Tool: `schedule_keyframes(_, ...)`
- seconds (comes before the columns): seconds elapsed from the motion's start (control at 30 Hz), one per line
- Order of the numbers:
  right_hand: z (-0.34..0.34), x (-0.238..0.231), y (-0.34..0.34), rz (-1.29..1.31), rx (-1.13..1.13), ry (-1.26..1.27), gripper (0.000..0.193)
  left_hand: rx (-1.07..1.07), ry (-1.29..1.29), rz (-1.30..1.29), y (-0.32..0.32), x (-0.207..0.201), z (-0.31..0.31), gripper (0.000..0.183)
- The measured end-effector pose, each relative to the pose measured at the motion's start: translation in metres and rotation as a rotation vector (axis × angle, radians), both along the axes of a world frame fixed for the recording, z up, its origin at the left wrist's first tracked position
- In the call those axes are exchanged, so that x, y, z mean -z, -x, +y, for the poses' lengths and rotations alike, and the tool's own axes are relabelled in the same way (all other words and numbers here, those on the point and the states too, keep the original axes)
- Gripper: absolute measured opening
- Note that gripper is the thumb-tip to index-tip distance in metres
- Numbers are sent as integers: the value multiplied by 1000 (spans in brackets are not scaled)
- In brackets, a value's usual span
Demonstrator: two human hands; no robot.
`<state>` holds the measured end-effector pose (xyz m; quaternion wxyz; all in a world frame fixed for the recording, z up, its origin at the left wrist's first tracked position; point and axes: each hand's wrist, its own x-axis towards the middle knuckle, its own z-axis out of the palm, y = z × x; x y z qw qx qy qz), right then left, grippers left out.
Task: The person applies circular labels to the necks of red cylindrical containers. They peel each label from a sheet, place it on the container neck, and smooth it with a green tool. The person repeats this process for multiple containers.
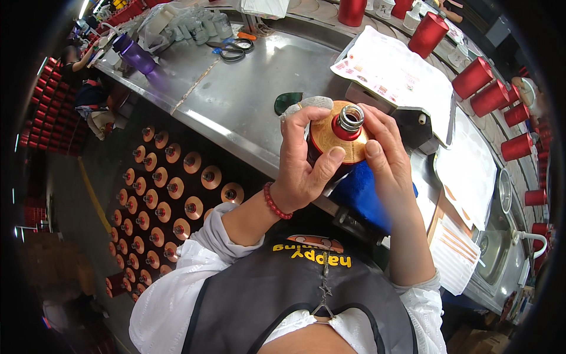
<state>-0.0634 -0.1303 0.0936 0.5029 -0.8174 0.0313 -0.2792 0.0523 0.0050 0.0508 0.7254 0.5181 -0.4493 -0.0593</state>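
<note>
A bottle (325,133) with a gold shoulder, a red neck and a silvery threaded mouth is held upright in front of my chest. My left hand (300,159) grips its left side, thumb resting on the gold shoulder; pale coverings wrap some of its fingers. Around the right side of the same bottle curls my right hand (389,147), its thumb at the shoulder's edge. The bottle's lower body is mostly hidden by my hands. Just below it is something blue and cloth-like (371,189). A dark green piece (288,102) lies on the metal bench beside my left fingers.
Many gold-shouldered bottles (175,187) stand in rows at lower left. The metal bench (230,88) carries scissors (233,52), a purple bottle (132,53) and small clear glass items (197,28). A paper-covered box (395,65) and a conveyor with red containers (473,78) are at right.
</note>
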Motion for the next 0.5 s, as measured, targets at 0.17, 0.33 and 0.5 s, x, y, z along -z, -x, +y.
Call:
schedule_keyframes(0.17,0,2,0,-6,12,18,45,63,35,35,0,1,-1,53)
schedule_keyframes(0.33,0,1,1,7,18,44,49,60,-21,9,-1,3,2,58)
schedule_keyframes(0.5,-9,-14,19,-11,139,-6,65,129,23,-157,-11,-1,2,89)
